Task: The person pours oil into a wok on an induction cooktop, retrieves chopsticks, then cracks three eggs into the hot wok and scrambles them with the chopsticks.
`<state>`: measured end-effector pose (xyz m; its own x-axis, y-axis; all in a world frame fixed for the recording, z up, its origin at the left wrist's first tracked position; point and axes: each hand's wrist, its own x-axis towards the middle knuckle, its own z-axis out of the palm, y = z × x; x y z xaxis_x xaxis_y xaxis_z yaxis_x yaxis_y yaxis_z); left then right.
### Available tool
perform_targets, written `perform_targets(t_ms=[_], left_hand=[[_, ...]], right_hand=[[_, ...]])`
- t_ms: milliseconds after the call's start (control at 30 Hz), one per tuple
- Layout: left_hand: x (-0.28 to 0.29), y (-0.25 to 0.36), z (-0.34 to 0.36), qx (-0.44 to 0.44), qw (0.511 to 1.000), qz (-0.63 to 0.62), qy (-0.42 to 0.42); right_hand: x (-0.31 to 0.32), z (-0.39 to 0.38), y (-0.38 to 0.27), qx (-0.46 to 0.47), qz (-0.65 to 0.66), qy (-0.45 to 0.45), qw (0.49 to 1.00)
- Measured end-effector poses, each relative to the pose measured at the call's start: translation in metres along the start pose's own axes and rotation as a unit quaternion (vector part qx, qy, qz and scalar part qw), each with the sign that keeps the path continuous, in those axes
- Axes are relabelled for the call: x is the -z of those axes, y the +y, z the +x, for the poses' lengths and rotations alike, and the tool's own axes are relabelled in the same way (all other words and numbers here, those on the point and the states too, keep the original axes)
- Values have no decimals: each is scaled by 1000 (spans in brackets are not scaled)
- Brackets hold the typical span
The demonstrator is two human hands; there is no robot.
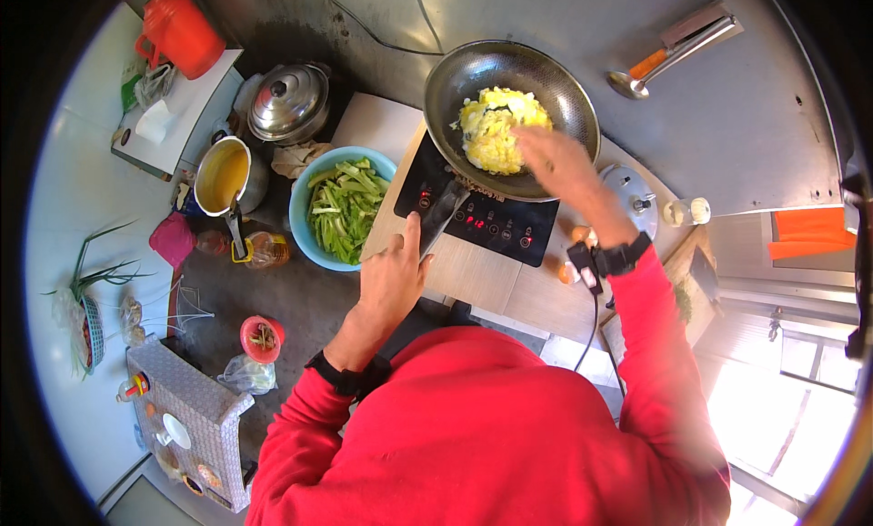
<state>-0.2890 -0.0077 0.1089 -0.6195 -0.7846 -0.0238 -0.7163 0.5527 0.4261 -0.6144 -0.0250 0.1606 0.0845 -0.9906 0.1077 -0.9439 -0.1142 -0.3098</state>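
A dark wok [564, 94] with yellow scrambled egg [500, 126] sits on a black induction cooker [491, 219]. My left hand [393, 276] grips the wok's handle [444, 212] at the front. My right hand [555, 160] is over the wok beside the egg, fingers closed on a thin dark utensil that I can barely make out. Both arms wear red sleeves and black wrist bands.
A blue bowl of cut green vegetables [341, 208] stands left of the cooker. Further left are a pot of yellow liquid [223, 173], a lidded steel pot [289, 100], a red jug [179, 30] and oil bottles [259, 250]. A ladle [668, 60] lies behind the wok; eggshells [575, 253] right of the cooker.
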Motion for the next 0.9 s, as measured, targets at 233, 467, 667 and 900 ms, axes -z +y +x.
perform_targets(t_ms=[233, 467, 667, 900], left_hand=[[-1, -1, 1, -10, 1000, -1, 15], [-1, -1, 0, -11, 1000, 2, 15], [0, 0, 0, -4, 1000, -5, 11], [-2, 0, 0, -6, 1000, -1, 15]], right_hand=[[4, -25, -15, -36, 16, -68, 997], [12, -33, -8, -66, 69, -7, 995], [0, -26, -34, 54, 162, -108, 979], [-4, -16, 1, -44, 59, 32, 997]])
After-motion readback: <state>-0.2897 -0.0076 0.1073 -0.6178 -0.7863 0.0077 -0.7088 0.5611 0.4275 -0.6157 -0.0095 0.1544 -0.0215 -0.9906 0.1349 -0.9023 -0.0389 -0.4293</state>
